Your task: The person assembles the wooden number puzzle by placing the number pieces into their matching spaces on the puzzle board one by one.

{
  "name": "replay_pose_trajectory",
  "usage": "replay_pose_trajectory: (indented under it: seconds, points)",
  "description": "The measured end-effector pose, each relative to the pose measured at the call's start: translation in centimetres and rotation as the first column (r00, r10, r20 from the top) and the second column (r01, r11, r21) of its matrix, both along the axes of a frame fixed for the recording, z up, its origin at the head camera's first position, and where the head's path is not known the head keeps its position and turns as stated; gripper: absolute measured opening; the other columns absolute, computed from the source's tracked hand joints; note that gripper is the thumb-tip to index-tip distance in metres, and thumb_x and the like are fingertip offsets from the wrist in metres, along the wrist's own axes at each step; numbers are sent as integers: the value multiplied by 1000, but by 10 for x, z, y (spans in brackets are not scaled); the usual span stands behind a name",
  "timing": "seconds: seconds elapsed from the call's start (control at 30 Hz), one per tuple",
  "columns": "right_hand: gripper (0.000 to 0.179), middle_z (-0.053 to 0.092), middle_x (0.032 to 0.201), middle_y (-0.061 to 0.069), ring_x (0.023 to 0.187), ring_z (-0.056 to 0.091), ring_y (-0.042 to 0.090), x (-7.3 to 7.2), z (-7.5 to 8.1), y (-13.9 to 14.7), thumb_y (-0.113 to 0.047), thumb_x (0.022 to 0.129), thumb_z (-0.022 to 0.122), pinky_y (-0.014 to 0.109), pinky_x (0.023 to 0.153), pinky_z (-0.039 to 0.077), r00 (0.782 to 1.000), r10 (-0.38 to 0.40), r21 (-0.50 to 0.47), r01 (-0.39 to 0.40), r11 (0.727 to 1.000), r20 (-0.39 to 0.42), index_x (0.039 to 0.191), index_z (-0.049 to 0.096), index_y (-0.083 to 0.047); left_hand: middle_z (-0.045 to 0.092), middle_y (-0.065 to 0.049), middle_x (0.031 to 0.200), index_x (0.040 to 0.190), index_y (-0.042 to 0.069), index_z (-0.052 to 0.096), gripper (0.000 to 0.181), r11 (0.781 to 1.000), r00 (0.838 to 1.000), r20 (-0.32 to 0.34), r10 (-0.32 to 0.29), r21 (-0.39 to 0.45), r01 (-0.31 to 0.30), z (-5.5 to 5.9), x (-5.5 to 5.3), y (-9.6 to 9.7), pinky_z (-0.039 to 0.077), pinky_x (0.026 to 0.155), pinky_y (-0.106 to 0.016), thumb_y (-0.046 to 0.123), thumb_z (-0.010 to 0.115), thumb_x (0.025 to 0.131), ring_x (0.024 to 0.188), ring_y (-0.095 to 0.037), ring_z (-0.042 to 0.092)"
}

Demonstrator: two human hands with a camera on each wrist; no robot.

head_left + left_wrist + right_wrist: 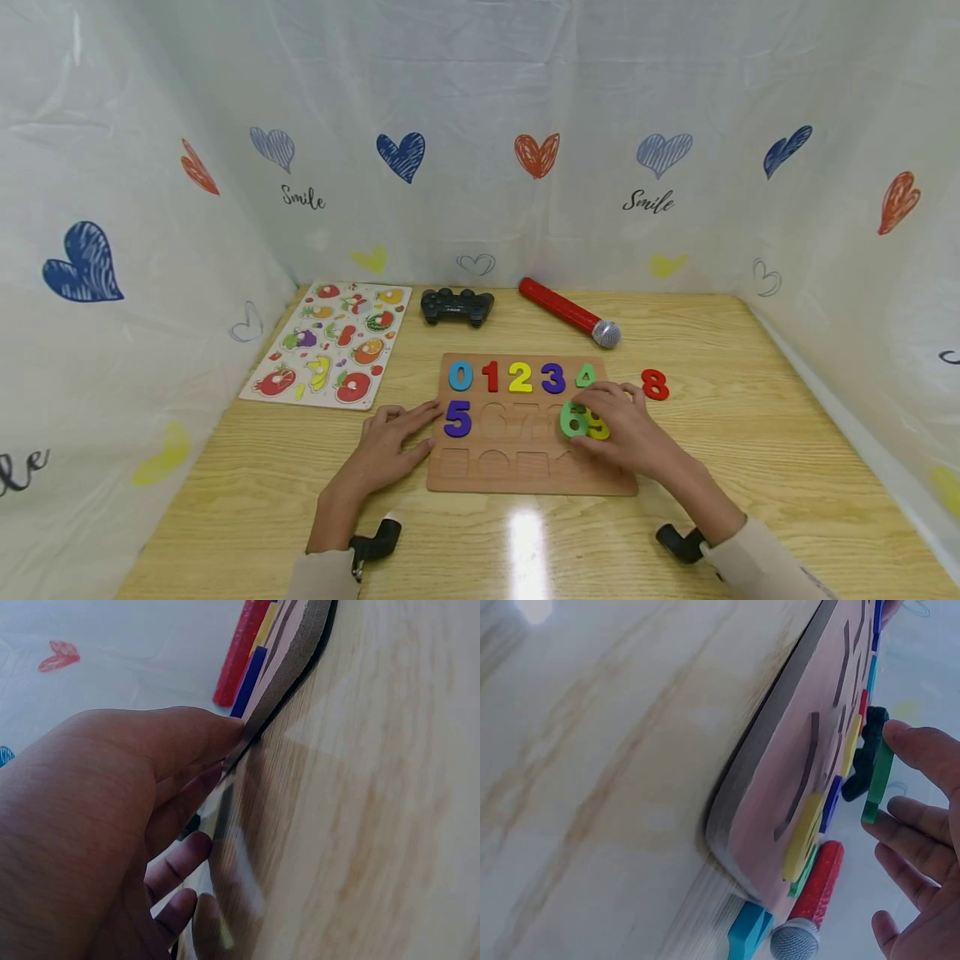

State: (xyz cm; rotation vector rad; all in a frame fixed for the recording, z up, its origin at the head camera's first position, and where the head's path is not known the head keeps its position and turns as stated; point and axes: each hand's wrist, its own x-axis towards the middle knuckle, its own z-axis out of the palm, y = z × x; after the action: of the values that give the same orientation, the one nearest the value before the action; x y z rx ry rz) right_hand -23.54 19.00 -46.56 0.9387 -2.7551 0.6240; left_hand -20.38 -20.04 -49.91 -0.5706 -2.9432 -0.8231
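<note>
A: Which step is in hand?
B: Placement of a numeral on the number board is judged to be in hand. The green 6 is pinched between thumb and fingertips of the right hand, above the board's right part, beside the yellow 9.

A: How is the left hand employed?
B: Nothing is grasped; with fingers loosely extended, the board's left edge is touched.

A: What does the next move call for?
B: Probably, the 6 should be carried toward the board's left edge, aligned with the 6-shaped recess beside the purple 5, and lowered flat. By too low an approach, the 5 may be knocked.

A: What else is placed nearby?
B: On the worktop, the red 8 and a blue piece, its shape indistinct, are located beyond the board's right edge. A game controller and a red microphone are set near the worktop's far edge; a fruit puzzle is positioned at the far left corner.

A: Are obstructions noted?
B: The board's right end is partly hidden by the right hand.
</note>
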Motion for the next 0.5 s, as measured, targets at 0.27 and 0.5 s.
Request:
replay_pose_trajectory:
  seconds: [0.27, 0.5]
  points:
    - [56, 66, 125, 4, 128, 46, 31, -3, -1, -13, -32, 80, 86, 60, 104, 20, 999, 46, 3, -46, 999, -27, 126, 67, -8, 44, 7, 155, 149, 28, 51, 52, 1000, 1000, 2, 2, -2, -2, 0, 0, -1, 27, 90, -49, 37, 61, 100, 116, -26, 39]
    - [55, 67, 123, 2, 126, 48, 29, -6, -2, -25, -32, 79, 87, 58, 103, 21, 996, 77, 3, -77, 997, -48, 124, 68, -8, 45, 5, 154, 149, 27, 52, 51, 1000, 1000, -9, 2, 16, -2, -2, 0, 0, 27, 89, -49, 36, 62, 99, 114, -26, 39]
